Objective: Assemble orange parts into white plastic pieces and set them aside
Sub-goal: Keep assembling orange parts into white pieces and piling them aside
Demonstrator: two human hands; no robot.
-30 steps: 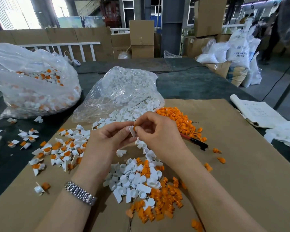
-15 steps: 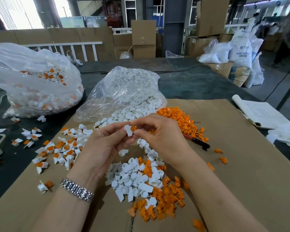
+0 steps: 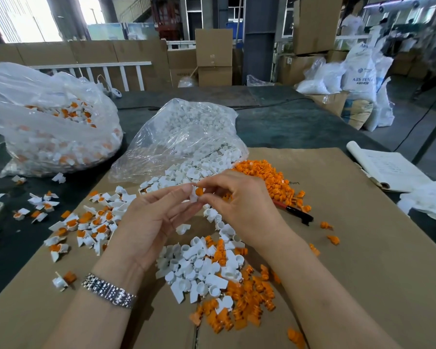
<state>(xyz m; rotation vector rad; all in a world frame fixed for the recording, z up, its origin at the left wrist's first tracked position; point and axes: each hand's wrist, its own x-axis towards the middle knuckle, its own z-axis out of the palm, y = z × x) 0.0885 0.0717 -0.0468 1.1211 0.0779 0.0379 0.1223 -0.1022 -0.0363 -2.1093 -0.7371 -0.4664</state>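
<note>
My left hand (image 3: pixel 152 222) pinches a small white plastic piece (image 3: pixel 193 196) above the cardboard sheet. My right hand (image 3: pixel 242 210) pinches an orange part (image 3: pixel 199 191) that sits at the white piece's opening. Below the hands lies a mixed heap of loose white pieces (image 3: pixel 202 268) and orange parts (image 3: pixel 244 306). A larger pile of orange parts (image 3: pixel 275 180) lies behind my right hand. Finished white-and-orange assemblies (image 3: pixel 91 222) are spread out to the left.
A clear bag of white pieces (image 3: pixel 186 137) spills onto the cardboard (image 3: pixel 363 248). A second bag (image 3: pixel 48 127) at far left holds finished assemblies. A black and red marker (image 3: pixel 295 212) lies right of my hand. A notebook (image 3: pixel 388 170) and white cloth (image 3: pixel 428 200) lie at right.
Both hands have stayed together over the heap. The orange part has become visible at the white piece between the fingertips, and my left fingers have straightened a little.
</note>
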